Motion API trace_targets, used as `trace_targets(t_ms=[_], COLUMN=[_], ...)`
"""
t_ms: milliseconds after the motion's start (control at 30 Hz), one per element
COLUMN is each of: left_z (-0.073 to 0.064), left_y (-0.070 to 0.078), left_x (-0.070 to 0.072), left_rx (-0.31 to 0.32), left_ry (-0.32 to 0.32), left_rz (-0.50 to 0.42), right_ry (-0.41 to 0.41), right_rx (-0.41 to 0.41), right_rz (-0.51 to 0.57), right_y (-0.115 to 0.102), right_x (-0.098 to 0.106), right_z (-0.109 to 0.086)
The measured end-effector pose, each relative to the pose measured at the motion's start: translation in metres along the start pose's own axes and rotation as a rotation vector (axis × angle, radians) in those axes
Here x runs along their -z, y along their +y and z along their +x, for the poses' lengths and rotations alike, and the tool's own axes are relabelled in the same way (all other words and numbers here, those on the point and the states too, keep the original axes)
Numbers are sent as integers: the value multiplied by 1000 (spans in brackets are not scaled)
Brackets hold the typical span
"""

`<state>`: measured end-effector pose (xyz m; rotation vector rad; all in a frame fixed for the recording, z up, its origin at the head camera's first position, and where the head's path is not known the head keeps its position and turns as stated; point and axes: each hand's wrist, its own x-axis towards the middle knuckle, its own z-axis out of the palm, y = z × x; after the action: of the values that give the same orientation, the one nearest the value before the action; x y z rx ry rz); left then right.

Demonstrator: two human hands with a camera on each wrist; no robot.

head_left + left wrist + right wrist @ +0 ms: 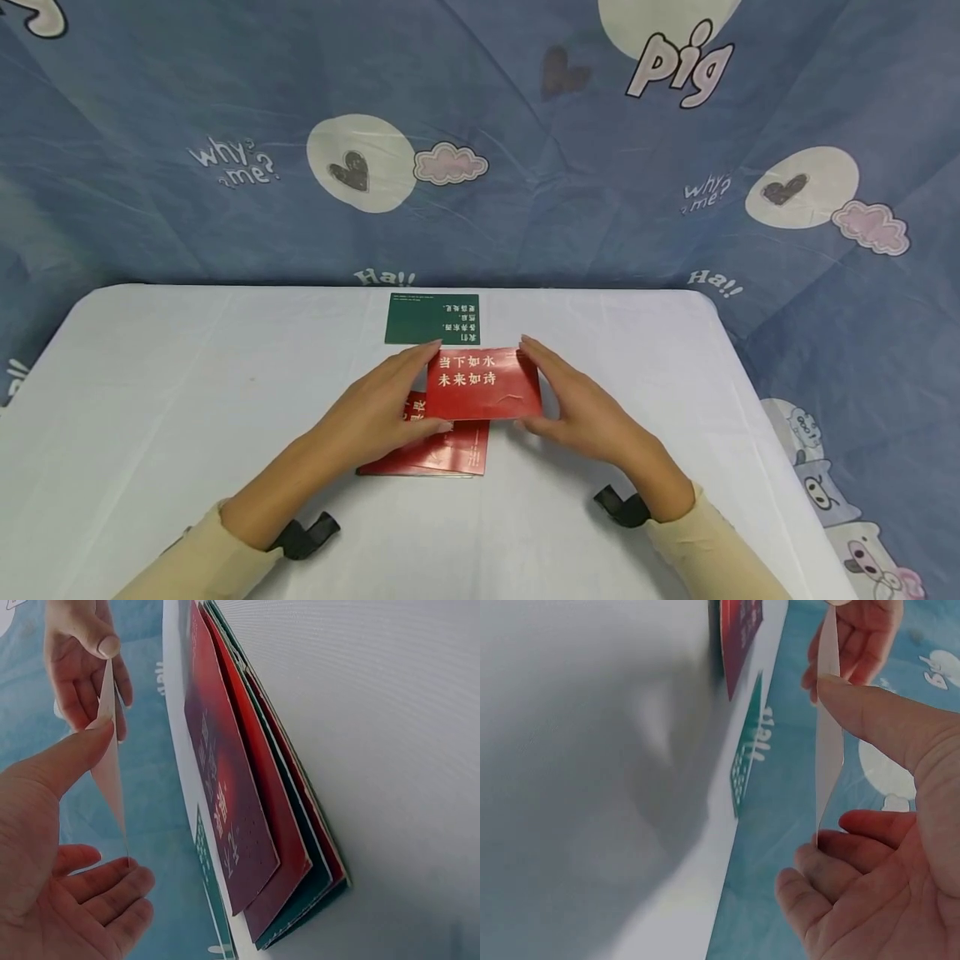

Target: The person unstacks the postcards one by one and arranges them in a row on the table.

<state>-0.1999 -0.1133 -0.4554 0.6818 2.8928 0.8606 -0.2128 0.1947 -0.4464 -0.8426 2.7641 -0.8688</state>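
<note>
A red card (487,402) with two lines of pale Chinese characters is held up above the table between both hands. My left hand (371,412) grips its left end, thumb at the near edge and fingertips at the far edge. At the opposite end my right hand (588,408) holds it the same way. Edge-on in the right wrist view, the card (829,742) looks slightly bowed, its pale back showing. Below and to the left lies a loose stack of red and green cards (459,454), partly covered by the held card and my left hand.
A green card (423,321) with white characters lies flat near the far edge of the white-covered table (187,375). Behind the table hangs a blue printed cloth (517,225). Black straps (306,536) are at both wrists.
</note>
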Motion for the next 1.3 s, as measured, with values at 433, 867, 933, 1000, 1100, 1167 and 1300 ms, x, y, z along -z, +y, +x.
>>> trace_targets(t_ms=[433,867,933,1000,1100,1167,1300], left_z=[17,38,41,45,50,54,60], left_y=[4,9,10,11,13,14,15], left_x=[-10,-9,-9,-10,-12,-12,-13], left_rx=[-35,-29,-27,-26,-21,-21,-26], left_ry=[-22,-43,-48,-50,-56,-62,-74], left_rz=[-16,-12,-10,-5,1,6,17], right_ry=[-3,-14,-13,-12,-9,-8,-12], right_rx=[-57,-78,-74,-70,-71,-73,-82], right_rz=[14,4,3,7,14,20,27], right_y=[12,21,24,26,31,34,38], right_x=[6,17,18,19,21,22,25], right_z=[-1,5,6,7,9,10,12])
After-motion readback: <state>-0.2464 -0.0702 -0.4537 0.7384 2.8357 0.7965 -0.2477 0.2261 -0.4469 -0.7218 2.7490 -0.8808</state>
